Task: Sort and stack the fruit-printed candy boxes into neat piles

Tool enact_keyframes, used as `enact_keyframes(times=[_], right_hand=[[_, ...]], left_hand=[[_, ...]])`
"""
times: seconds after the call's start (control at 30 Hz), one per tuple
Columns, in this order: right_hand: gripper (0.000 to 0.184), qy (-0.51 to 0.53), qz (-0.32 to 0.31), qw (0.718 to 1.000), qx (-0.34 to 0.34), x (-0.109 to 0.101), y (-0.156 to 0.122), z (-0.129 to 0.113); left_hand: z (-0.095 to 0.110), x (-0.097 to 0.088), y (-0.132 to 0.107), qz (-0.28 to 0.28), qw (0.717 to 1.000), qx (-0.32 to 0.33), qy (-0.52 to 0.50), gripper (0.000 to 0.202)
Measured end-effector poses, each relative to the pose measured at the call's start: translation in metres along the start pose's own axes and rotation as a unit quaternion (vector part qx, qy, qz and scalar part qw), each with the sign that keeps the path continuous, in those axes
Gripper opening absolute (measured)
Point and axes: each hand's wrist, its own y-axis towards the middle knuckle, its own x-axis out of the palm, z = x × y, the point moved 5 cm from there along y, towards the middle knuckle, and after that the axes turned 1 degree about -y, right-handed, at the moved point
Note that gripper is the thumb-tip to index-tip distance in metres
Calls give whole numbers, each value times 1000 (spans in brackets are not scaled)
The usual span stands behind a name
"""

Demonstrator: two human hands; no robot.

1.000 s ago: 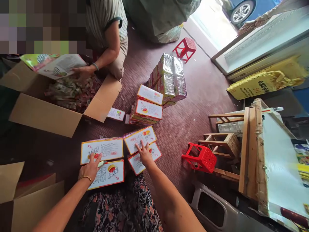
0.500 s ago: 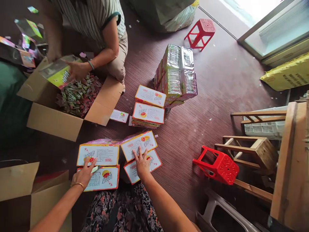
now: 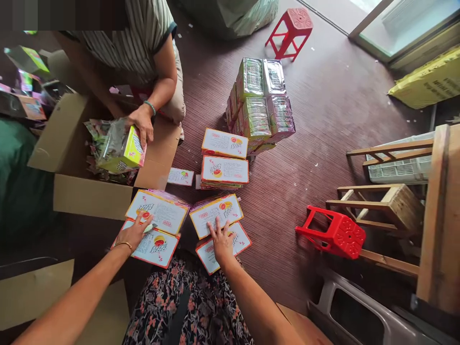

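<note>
My left hand (image 3: 131,235) presses on two flattened white-faced boxes with orange-red borders: an upper left box (image 3: 165,211) and a lower left box (image 3: 161,249). By its thumb and forefinger it holds a small pale-handled cutter (image 3: 148,228) with a dark tip, partly hidden. With fingers spread, my right hand (image 3: 222,243) lies flat across the upper right box (image 3: 201,220) and the lower right box (image 3: 207,256), holding nothing. The right pair sits slightly fanned, and both pairs rest before my patterned skirt.
Across from me, a person's hand (image 3: 143,123) holds a yellow-green display box (image 3: 133,152) over a carton (image 3: 93,195) of sachets. Farther off stand two box stacks, a flat-box stack (image 3: 224,168) and a wrapped stack (image 3: 256,117). Red stools (image 3: 345,235) and wooden stools are at right.
The left pair of boxes has shifted right and tilted, my left hand moving with it. My right hand stays on its pair. The other person has turned the display box over the carton.
</note>
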Motion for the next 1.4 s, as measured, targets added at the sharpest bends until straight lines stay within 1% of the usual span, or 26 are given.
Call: enact_keyframes(times=[0.17,0.23,0.3,0.37,0.47,0.53,0.6,0.67,0.77,0.97,1.07,1.23,1.4], right_hand=[[89,-22,-50,998,19,-7,1,-5],[95,-17,-79,997,18,-9,2,-6],[100,-7,-93,995,20,-11,3,-7],[101,12,-85,996,31,-13,6,-9],[105,66,-57,994,63,-19,15,-17],[109,106,-39,989,97,-29,26,-24],[110,130,-25,983,129,-41,37,-31],[108,142,-15,980,141,-53,46,-34],[107,149,-17,980,127,-61,51,-33],[107,147,-30,984,94,-56,43,-28],[107,142,-25,986,80,-59,42,-25],[105,132,-29,988,78,-65,43,-20],[97,117,-42,989,75,-63,41,-17]], left_hand=[[0,-1,1,-6,1000,27,3,60],[-1,-2,2,-6,999,45,15,61],[-3,-3,3,-6,998,62,25,62],[-4,-5,4,-5,997,70,27,61],[-3,-8,4,1,997,76,28,55],[-2,-11,5,8,997,72,35,54],[-2,-15,7,16,997,60,38,54],[-2,-19,9,22,998,44,30,54],[0,-23,10,21,999,32,23,55],[5,-23,9,-1,1000,-6,18,56],[6,-25,13,-3,1000,-18,3,56],[8,-33,16,-9,999,-33,-4,56],[11,-43,16,-19,999,-45,-5,56]])
